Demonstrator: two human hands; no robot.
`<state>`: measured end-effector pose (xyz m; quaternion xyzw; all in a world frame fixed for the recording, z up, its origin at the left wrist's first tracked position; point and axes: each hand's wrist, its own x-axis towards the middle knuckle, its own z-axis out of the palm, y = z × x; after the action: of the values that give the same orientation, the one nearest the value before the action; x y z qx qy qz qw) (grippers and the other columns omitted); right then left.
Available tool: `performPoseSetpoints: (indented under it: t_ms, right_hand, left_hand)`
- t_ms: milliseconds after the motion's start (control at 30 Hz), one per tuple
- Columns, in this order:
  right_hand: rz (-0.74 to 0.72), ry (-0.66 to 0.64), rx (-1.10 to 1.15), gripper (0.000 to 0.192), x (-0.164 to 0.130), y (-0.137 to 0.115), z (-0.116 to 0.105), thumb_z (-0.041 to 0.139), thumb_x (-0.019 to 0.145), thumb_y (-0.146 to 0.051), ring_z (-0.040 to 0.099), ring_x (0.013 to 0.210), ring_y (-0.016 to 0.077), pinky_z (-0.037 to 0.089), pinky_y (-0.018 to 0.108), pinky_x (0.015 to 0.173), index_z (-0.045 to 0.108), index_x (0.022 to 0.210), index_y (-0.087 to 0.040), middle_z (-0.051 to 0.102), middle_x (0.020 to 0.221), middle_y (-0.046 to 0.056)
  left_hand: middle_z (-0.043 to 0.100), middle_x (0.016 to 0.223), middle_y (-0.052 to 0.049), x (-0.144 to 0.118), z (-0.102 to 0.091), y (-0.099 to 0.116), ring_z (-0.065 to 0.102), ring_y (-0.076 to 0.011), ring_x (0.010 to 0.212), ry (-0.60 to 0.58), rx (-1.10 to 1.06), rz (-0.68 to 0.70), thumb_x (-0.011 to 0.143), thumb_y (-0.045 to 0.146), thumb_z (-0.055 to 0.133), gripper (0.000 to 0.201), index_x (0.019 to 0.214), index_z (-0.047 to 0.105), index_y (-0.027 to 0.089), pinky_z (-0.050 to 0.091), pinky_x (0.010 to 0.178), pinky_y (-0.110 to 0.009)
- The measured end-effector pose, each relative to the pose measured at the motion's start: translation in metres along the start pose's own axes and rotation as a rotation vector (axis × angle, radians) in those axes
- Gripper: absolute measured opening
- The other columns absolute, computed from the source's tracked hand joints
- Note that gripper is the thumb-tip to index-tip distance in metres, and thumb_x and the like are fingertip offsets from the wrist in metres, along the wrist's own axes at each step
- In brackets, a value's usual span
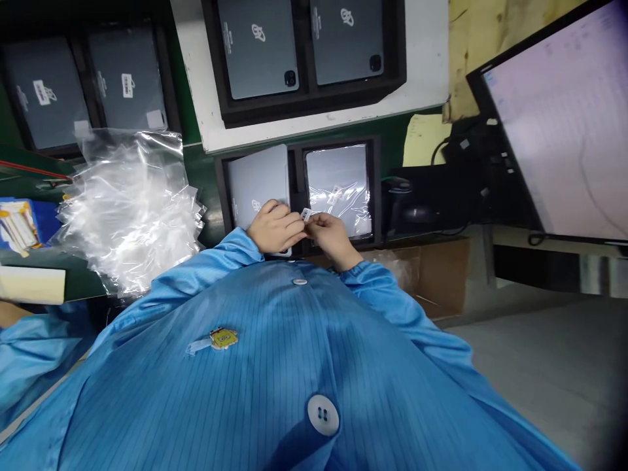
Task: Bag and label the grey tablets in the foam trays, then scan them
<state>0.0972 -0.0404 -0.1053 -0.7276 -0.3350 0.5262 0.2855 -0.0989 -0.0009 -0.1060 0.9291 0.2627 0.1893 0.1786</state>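
Note:
My left hand is closed over the right edge of a grey tablet. That tablet sits tilted in the left slot of a black foam tray, its right side raised. A small white barcode label shows between the fingertips of both hands. My right hand is pinched at the label's lower right, its fingertips close to the left ones. In the tray's right slot lies a second tablet in clear plastic film, a label on its back.
Behind stands another black tray with two tablets. To the left are a heap of clear plastic bags and labelled tablets. A monitor, a yellow paper and a cardboard box are on the right. A co-worker's sleeve shows lower left.

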Motion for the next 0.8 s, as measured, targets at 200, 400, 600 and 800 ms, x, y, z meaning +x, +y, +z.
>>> performPoseSetpoints:
  t_ms: [200, 400, 600, 800]
  right_hand:
    - [-0.178, -0.123, -0.324, 0.014, 0.024, -0.022, 0.036, 0.069, 0.072, -0.013, 0.057, 0.067, 0.0154, 0.043, 0.026, 0.064, 0.060, 0.064, -0.020, 0.061, 0.062, -0.002]
    - [-0.193, -0.125, -0.641, 0.020, 0.042, -0.034, 0.062, 0.073, 0.077, -0.004, 0.063, 0.077, 0.0195, 0.046, 0.029, 0.077, 0.063, 0.067, -0.019, 0.066, 0.069, 0.003]
    - [-0.274, -0.032, -0.521, 0.014, 0.044, -0.027, 0.056, 0.081, 0.081, -0.016, 0.067, 0.090, 0.0243, 0.049, 0.033, 0.088, 0.068, 0.083, -0.019, 0.070, 0.081, 0.005]
    - [-0.403, 0.009, -0.393, 0.004, 0.018, -0.014, 0.018, 0.066, 0.091, -0.023, 0.060, 0.069, 0.0181, 0.046, 0.029, 0.074, 0.067, 0.088, -0.020, 0.064, 0.071, -0.001]
  left_hand:
    - [0.070, 0.107, -0.013, -0.008, -0.004, -0.003, 0.055, -0.0280, 0.099, -0.016, -0.044, -0.044, 0.108, 0.046, 0.032, 0.048, 0.110, 0.072, 0.020, 0.035, 0.100, -0.051]
    - [0.073, 0.107, -0.010, -0.027, -0.021, -0.013, 0.058, -0.0307, 0.102, 0.023, -0.282, -0.230, 0.098, 0.062, 0.043, 0.049, 0.098, 0.073, 0.024, 0.035, 0.112, -0.059]
    - [0.070, 0.084, -0.008, -0.069, -0.033, -0.033, 0.059, -0.0332, 0.093, 0.229, -0.335, -0.574, 0.081, 0.087, 0.043, 0.064, 0.070, 0.062, 0.027, 0.032, 0.118, -0.067]
    - [0.068, 0.078, -0.011, -0.070, -0.030, -0.029, 0.058, -0.0307, 0.085, 0.466, -0.189, -0.389, 0.094, 0.082, 0.012, 0.076, 0.074, 0.061, 0.027, 0.046, 0.102, -0.063]
